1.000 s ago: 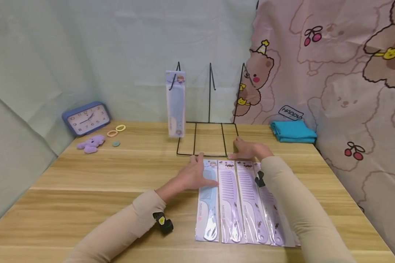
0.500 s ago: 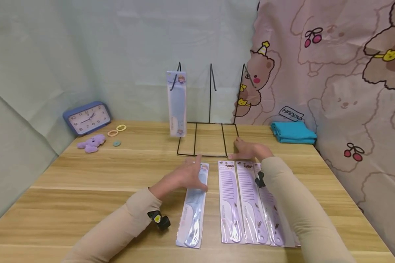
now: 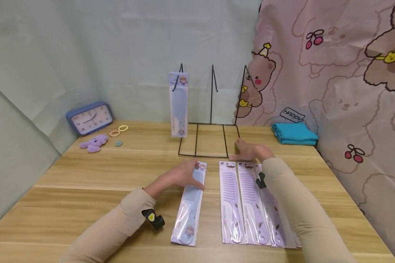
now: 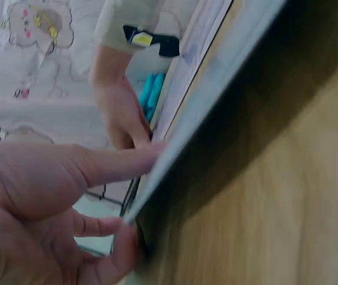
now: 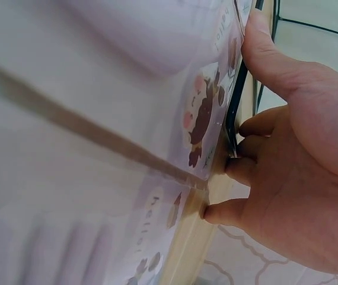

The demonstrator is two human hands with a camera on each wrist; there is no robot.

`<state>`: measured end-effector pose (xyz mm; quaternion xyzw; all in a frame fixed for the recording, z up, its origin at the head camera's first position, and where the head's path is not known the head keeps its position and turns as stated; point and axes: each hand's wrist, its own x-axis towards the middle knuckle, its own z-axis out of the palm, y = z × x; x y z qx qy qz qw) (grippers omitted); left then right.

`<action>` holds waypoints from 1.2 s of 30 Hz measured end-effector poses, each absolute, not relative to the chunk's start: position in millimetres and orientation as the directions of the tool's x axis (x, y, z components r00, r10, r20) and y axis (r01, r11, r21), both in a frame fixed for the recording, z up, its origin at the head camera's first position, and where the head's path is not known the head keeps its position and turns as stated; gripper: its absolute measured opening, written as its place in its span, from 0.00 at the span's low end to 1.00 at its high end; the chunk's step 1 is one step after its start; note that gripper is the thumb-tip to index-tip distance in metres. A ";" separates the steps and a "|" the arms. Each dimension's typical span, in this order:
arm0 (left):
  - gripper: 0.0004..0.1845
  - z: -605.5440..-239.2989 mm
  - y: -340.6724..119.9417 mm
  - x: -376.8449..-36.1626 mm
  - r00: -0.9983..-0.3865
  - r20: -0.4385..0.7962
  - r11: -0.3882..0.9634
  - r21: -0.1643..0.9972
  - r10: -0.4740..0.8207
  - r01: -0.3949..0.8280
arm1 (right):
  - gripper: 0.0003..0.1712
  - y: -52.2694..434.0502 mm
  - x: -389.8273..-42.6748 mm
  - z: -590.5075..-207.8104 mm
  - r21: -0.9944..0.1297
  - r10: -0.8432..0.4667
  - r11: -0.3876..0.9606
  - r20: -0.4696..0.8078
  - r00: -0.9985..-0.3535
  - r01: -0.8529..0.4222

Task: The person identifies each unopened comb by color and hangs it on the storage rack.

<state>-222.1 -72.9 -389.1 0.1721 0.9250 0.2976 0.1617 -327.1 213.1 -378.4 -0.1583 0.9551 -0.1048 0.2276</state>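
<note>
A blue comb in a clear-fronted packet (image 3: 188, 212) lies slanted before my left hand (image 3: 183, 174). That hand pinches its top end, thumb above and fingers at the far edge. In the left wrist view the packet (image 4: 201, 107) is tipped, its edge raised off the wood and a dark shadow under it. My right hand (image 3: 249, 150) rests at the front right corner of a black wire rack (image 3: 211, 102). In the right wrist view its thumb reaches the wire and its fingertips meet the table. From the rack's left hook hangs another blue comb packet (image 3: 179, 106).
Several purple comb packets (image 3: 229, 204) lie in a row under the right forearm. Left back are a blue clock (image 3: 90, 118), a purple plush toy (image 3: 94, 143), two hair ties (image 3: 123, 128) and a green disc (image 3: 118, 143). A folded teal cloth (image 3: 294, 133) lies right back.
My left hand has drawn the blue comb packet leftward, away from the purple ones, and it now slants. The right hand stays at the rack corner.
</note>
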 end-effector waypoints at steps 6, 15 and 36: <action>0.33 -390.6 -94.5 -235.9 -0.812 -0.193 0.573 0.795 0.550 0.200 | 0.59 213.6 -325.8 -378.2 -0.277 -0.343 0.929 -0.401 -0.849 -0.245; 0.35 -341.0 -127.0 -237.2 -0.771 -0.073 0.340 0.921 0.633 0.192 | 0.58 212.2 -326.4 -377.8 -0.279 -0.360 0.924 -0.401 -0.843 -0.262; 0.36 -273.8 -152.1 -219.4 -0.882 0.432 -0.052 0.901 0.188 0.431 | 0.59 213.4 -327.2 -379.8 -0.277 -0.354 0.926 -0.393 -0.848 -0.258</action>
